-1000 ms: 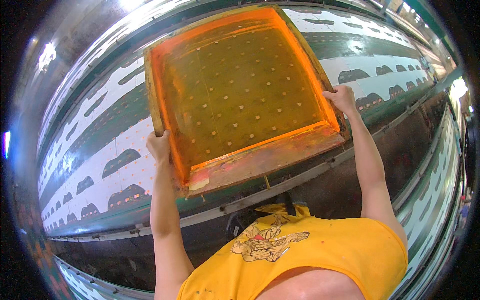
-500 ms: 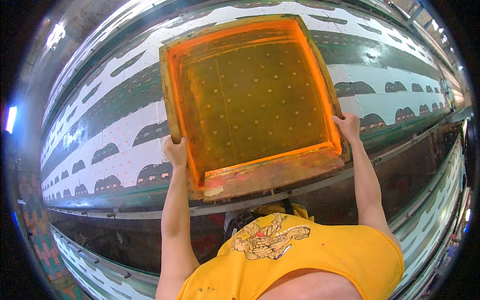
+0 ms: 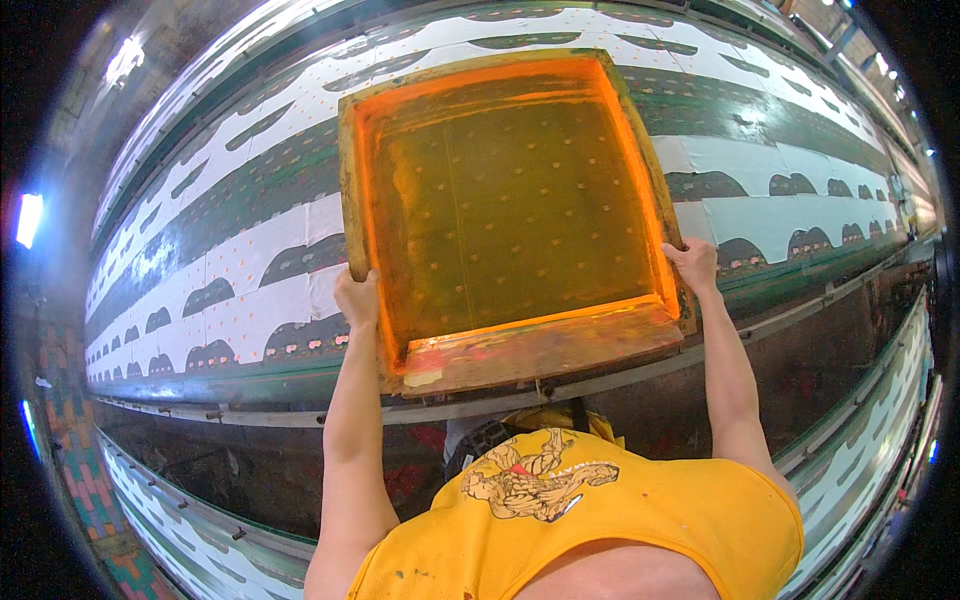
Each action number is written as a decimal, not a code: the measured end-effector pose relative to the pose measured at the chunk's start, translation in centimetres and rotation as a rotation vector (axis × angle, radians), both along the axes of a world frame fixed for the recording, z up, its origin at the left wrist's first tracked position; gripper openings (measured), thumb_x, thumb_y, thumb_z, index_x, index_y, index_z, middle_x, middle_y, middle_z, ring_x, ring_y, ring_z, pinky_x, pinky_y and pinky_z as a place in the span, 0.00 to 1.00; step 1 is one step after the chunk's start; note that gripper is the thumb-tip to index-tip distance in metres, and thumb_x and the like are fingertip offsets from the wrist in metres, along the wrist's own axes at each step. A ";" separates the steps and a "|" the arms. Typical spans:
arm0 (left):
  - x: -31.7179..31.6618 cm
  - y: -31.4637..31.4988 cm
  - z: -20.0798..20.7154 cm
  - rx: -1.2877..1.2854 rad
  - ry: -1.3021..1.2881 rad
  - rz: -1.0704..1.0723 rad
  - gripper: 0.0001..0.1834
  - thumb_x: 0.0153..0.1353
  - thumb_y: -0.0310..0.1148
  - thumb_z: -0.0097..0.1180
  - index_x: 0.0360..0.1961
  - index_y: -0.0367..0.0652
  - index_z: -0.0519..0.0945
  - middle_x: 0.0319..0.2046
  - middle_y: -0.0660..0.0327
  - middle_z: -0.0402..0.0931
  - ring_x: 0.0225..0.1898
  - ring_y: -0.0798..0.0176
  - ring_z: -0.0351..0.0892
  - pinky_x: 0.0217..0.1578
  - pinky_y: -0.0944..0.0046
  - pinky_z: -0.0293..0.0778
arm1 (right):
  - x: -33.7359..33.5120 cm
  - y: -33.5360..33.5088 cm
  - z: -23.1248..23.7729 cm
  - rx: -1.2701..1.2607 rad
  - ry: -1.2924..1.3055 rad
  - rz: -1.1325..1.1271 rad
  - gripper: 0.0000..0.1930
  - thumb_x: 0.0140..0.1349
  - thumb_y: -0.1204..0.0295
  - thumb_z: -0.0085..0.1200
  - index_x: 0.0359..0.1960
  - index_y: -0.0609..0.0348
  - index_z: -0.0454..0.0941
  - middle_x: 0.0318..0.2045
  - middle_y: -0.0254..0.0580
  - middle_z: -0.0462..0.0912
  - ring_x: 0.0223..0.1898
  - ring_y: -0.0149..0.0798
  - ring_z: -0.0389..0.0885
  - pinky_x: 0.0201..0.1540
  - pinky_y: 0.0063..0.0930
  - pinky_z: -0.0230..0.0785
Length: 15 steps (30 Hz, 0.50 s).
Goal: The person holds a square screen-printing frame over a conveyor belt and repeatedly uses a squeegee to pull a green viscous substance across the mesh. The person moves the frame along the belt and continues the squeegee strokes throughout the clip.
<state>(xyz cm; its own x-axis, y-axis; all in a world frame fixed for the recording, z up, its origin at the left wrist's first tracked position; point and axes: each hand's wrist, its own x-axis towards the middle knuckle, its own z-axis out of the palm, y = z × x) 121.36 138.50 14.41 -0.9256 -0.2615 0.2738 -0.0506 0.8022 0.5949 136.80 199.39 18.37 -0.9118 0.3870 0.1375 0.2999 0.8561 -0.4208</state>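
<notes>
A wooden screen-printing frame point(image 3: 540, 360) with orange ink along its inner edges and a dark olive mesh point(image 3: 510, 200) full of small pale dots sits in front of me over the long table. My left hand point(image 3: 357, 298) is closed around its left side, near the lower corner. On the opposite side, my right hand point(image 3: 694, 264) grips the frame with the thumb toward the orange inner edge. Beneath and around the frame lie white cut fabric pieces point(image 3: 250, 235) with curved edges. The fabric directly under the frame is mostly hidden.
The long green printing table point(image 3: 770, 110) runs left to right, with a metal rail point(image 3: 270, 415) along its near edge. Another table with fabric pieces point(image 3: 190, 530) stands behind me. Patterned floor point(image 3: 85, 460) shows at far left, and a lamp point(image 3: 29, 219) glows there.
The frame has shifted slightly right relative to the fabric, and its far edge appears lower in view. Both hands have kept their grip. The view has moved a little.
</notes>
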 end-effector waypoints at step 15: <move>-0.3 -0.1 -1.6 -0.095 -0.113 0.035 0.21 0.50 0.42 0.73 0.36 0.35 0.85 0.35 0.43 0.84 0.39 0.39 0.84 0.42 0.46 0.77 | 0.6 -4.8 2.7 0.110 -0.081 0.090 0.21 0.67 0.55 0.60 0.51 0.60 0.81 0.47 0.58 0.82 0.50 0.59 0.80 0.51 0.48 0.73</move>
